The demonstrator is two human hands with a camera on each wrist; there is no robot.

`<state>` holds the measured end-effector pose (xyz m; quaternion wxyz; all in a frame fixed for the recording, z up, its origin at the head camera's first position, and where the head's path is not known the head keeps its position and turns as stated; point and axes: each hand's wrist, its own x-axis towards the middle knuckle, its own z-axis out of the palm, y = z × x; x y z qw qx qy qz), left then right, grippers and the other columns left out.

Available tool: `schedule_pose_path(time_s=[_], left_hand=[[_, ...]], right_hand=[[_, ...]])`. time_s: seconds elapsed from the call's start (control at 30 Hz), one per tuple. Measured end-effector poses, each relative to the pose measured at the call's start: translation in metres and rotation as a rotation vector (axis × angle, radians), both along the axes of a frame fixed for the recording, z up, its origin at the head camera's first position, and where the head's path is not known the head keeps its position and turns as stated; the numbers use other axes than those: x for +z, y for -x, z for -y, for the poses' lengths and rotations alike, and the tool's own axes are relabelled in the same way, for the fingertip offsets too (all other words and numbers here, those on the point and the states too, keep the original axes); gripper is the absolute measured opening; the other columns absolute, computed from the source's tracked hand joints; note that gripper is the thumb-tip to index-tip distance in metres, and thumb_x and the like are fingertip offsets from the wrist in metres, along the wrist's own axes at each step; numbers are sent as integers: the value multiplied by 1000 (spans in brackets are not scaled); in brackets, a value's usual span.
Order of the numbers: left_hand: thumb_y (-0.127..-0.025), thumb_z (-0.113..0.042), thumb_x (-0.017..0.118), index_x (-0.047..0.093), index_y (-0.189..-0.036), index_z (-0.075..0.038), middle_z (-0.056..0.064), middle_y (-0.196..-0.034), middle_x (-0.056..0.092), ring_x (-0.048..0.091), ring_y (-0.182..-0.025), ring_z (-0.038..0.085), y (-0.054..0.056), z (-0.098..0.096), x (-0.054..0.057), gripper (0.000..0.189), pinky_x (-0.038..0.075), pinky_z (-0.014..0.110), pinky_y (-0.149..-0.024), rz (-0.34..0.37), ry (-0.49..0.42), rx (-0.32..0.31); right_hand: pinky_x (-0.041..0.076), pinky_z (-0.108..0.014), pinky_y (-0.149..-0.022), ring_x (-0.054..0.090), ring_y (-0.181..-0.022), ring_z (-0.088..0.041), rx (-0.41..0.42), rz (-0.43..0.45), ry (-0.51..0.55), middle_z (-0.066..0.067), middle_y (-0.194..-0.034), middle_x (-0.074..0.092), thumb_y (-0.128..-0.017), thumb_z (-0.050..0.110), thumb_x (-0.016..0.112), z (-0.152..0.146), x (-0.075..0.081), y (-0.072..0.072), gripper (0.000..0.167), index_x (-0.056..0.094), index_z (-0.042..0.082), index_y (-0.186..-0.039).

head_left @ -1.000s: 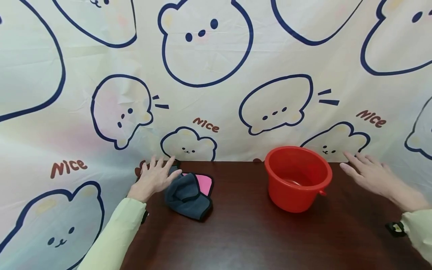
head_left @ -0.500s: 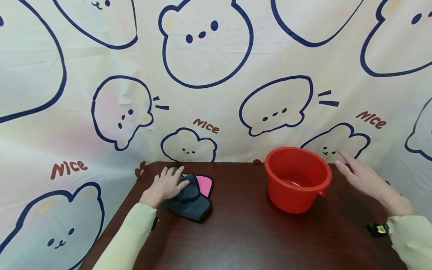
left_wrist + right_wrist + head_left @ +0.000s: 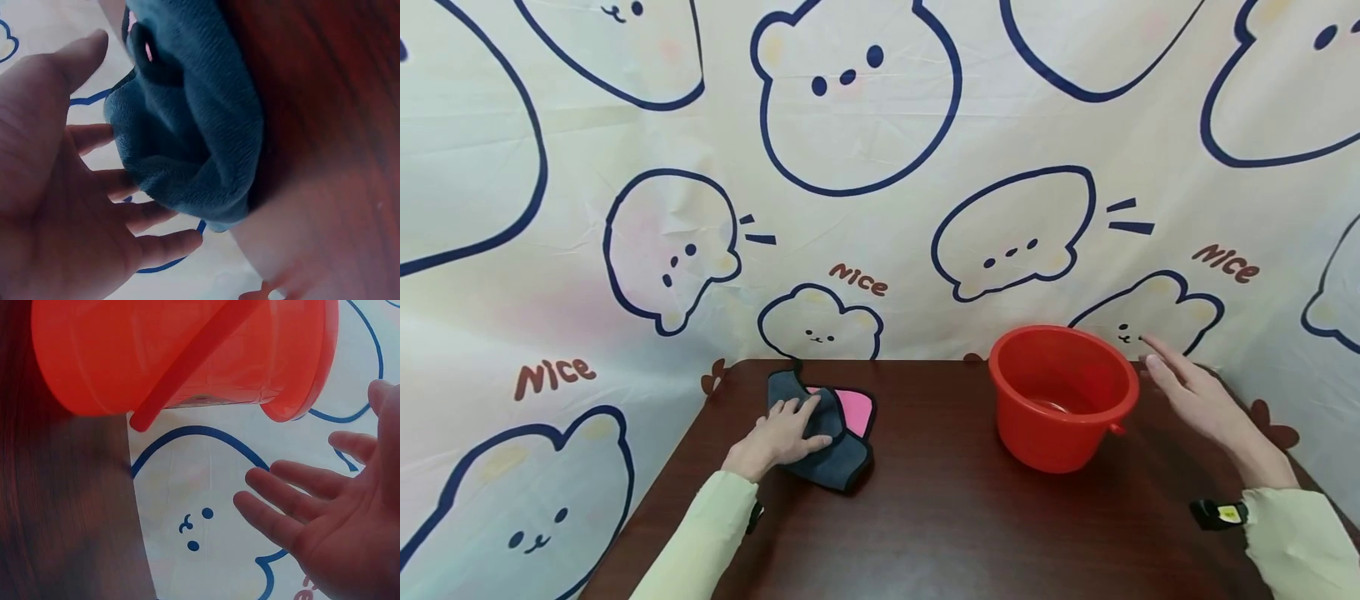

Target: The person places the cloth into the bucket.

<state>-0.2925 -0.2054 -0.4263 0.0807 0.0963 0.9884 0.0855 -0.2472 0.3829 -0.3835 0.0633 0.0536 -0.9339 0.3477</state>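
A crumpled dark blue-grey cloth (image 3: pixel 842 458) with black edging and a pink patch lies on the table at the left. Over its near-left part is my left hand (image 3: pixel 778 437), fingers spread; in the left wrist view the fingers (image 3: pixel 150 215) reach behind the cloth's edge, with the thumb apart from it. A red plastic bucket (image 3: pixel 1052 442) stands upright at the right of the table. Just right of its rim hovers my right hand (image 3: pixel 1198 400), holding nothing, its fingers (image 3: pixel 281 500) extended in the right wrist view. The bucket's handle (image 3: pixel 194 369) hangs down its side.
The dark brown wooden table (image 3: pixel 940 517) runs back to a pale curtain (image 3: pixel 880 233) printed with blue bear outlines. The same curtain hangs along the left and right sides. A dark band with a small device (image 3: pixel 1217 514) sits at the right wrist.
My left hand has moved right and nearer, down onto the cloth. My right hand has shifted left, closer to the bucket. Cloth and bucket stay in place.
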Motion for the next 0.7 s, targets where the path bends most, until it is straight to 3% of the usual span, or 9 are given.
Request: schedule_pose_path(time_s=[0.1,0.23,0.47,0.7], left_hand=[[-83,-59,67,31,-154,-18,24,-155,33,31,-140,50,-3,-2,-4,89,30,72,-106,61,-31,5],[-78,-58,74,34,-153,-20,22,-156,32,29,-142,46,-8,-4,-7,93,32,71,-106,115,-58,5],[-78,-48,79,28,-154,-18,24,-157,27,26,-142,48,-8,-6,-14,96,36,71,-103,116,-31,2],[-78,-46,79,28,-154,-17,25,-153,34,35,-136,47,-5,-5,-18,96,42,68,-99,58,-15,-5]], right_hand=[[48,-69,-87,61,-113,-43,15,-33,59,-31,-145,45,-105,47,31,1,-4,-2,60,11,28,-159],[45,-71,-89,69,-104,-26,24,-15,113,-28,-148,43,-104,47,34,4,-10,-2,59,13,34,-158],[52,-62,-88,68,-106,-31,23,4,147,-26,-146,46,-102,48,43,11,-20,-1,64,16,32,-158],[59,-40,-84,67,-103,-5,0,25,212,-16,-151,44,-101,50,43,17,-23,-1,61,23,33,-156]])
